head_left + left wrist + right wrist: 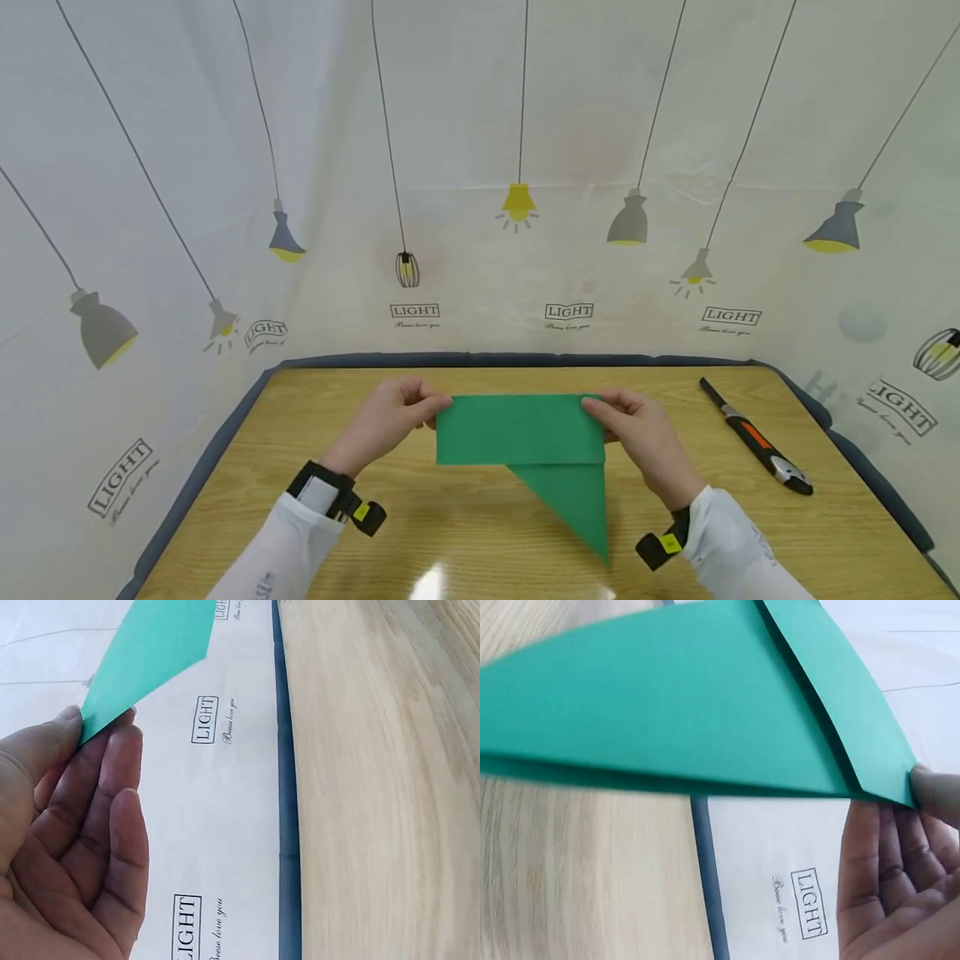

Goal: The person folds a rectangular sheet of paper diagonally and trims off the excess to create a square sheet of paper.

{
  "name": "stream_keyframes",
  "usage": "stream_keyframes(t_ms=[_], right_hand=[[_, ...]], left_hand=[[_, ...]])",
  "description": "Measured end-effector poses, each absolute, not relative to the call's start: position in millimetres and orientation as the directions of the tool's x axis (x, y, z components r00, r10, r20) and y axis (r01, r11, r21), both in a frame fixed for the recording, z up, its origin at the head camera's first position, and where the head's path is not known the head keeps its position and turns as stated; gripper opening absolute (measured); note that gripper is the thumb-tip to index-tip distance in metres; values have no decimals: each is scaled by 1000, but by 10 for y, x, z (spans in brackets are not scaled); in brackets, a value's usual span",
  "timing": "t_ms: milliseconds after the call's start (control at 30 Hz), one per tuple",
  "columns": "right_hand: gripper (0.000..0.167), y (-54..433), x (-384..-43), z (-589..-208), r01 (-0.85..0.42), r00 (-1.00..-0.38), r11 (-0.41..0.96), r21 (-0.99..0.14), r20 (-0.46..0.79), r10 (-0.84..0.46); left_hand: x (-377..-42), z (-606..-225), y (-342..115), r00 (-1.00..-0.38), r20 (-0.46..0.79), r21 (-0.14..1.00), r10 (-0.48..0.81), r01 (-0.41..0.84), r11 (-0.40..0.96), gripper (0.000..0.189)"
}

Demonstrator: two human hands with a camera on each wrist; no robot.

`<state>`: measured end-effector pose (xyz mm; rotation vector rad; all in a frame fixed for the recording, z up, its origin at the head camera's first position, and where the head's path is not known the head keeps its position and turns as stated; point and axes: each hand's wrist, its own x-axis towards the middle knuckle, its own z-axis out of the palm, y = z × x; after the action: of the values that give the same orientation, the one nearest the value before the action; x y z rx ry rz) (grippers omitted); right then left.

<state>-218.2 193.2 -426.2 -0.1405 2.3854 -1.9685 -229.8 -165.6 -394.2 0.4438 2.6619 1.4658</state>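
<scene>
A folded sheet of green paper point(519, 430) is held up between both hands over the wooden table. Its upper part is a wide rectangular band, and a triangular flap point(573, 500) hangs below on the right, tapering to a point. My left hand point(397, 417) pinches the band's upper left corner between thumb and fingers. At the upper right corner my right hand point(637, 437) pinches the paper, thumb in front. In the right wrist view the band's folded edge point(814, 697) stands slightly off the flap. The left wrist view shows the paper's corner point(112, 712) under the thumb.
A utility knife point(757, 442) with a black and orange handle lies at the table's right side. The wooden table point(360, 533) has a dark blue border point(487, 360) along its back. Behind rises a white curtain point(465, 100) printed with lamps.
</scene>
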Motion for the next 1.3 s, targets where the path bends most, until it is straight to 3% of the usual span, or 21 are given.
stream_keyframes(t_ms=[267, 567, 800, 1033, 1300], right_hand=[[39, 1989, -2271, -4432, -39, -994, 210, -977, 17, -107], [28, 1932, -2388, -4727, 29, -999, 299, -954, -38, -23], [24, 1891, -2465, -4890, 78, -995, 430, -899, -100, -29], [21, 1921, -2530, -5011, 107, -988, 548, -829, -150, -34], [16, 1975, -2549, -5166, 17, -995, 633, -774, -72, -62]], left_hand=[[-2385, -4250, -1649, -969, 1, 878, 247, 119, 463, 27], [-2492, -4600, -1620, -966, -63, 891, 250, 59, 450, 22], [-2570, -4787, -1593, -970, -122, 833, 212, 16, 553, 24], [-2614, -4982, -1609, -985, -85, 750, 148, 34, 661, 24], [-2612, -5069, -1639, -993, -78, 673, 89, 13, 739, 24]])
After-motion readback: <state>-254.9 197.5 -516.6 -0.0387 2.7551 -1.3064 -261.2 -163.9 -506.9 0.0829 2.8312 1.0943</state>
